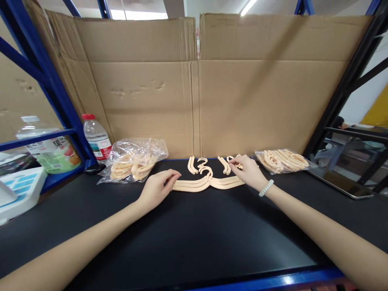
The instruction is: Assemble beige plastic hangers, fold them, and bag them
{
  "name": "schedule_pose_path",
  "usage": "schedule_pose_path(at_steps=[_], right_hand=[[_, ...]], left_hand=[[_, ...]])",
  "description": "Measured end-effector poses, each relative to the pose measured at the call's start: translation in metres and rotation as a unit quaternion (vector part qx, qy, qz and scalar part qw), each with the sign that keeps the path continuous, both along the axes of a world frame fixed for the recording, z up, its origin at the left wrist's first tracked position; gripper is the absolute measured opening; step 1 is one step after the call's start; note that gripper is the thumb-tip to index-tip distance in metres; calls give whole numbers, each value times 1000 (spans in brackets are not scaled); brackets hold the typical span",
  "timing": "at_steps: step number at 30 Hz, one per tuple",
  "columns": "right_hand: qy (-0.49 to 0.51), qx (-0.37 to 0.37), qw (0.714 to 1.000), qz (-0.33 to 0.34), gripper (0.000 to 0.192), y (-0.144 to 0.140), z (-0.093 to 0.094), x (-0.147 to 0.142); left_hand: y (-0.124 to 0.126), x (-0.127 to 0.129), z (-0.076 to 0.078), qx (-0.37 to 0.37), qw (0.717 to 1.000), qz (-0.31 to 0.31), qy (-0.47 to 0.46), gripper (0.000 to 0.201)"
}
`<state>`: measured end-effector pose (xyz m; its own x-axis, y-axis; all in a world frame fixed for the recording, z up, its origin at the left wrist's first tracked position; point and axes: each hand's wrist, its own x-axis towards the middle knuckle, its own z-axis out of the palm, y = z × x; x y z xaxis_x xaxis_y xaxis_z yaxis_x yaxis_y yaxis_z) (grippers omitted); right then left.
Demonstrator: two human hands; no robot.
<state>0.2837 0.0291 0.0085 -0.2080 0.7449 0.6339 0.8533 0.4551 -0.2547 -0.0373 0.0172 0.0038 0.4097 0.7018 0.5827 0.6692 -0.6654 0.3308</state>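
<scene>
Several beige plastic clothes hangers (194, 186) lie stacked on the black tabletop, their hooks pointing away from me. My left hand (159, 186) is by their left end, thumb and fingers apart, nothing seen in it. Beyond the right end, my right hand (249, 171) reaches over small beige parts, its fingers bent together in a pinch; what is between them, if anything, is hidden. Behind the stack lie a loose hook (202, 162), some slim curved strips (192, 165) on the left, and more curved strips (224, 165) beside my right fingers.
A clear bag of beige parts (133, 161) lies back left, another bag (281, 160) back right. A red-capped bottle (96, 137) stands in the left corner. On the right lies a flat tablet-like device (342, 184). Cardboard (257, 93) walls off the back; blue posts frame the left.
</scene>
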Motion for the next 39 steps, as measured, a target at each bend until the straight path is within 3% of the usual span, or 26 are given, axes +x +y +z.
schedule_pose_path(at_steps=[7, 12, 17, 22, 27, 32, 35, 39], right_hand=[[-109, -68, 991, 38, 20, 38, 15, -32], [-220, -100, 966, 88, 24, 74, 26, -61], [-278, -127, 947, 101, 18, 100, 20, -75], [-277, -139, 945, 104, 16, 108, 13, -74], [-197, -103, 969, 109, 11, 103, 10, -71], [-9, -27, 996, 90, 21, 92, 18, -68], [116, -9, 989, 87, 24, 81, 24, -64], [244, -39, 962, 115, 28, 51, 26, -53]], left_hand=[[38, 12, 15, -101, 990, 16, 101, 19], [80, 35, 21, -157, 974, 72, 146, 19], [108, 52, 19, -195, 958, 115, 174, 29], [116, 53, 16, -217, 951, 117, 184, 29], [119, 50, 13, -216, 952, 111, 186, 28], [118, 51, 10, -195, 955, 117, 189, 29], [114, 53, 10, -190, 957, 122, 185, 31], [106, 51, 19, -205, 960, 112, 156, 30]])
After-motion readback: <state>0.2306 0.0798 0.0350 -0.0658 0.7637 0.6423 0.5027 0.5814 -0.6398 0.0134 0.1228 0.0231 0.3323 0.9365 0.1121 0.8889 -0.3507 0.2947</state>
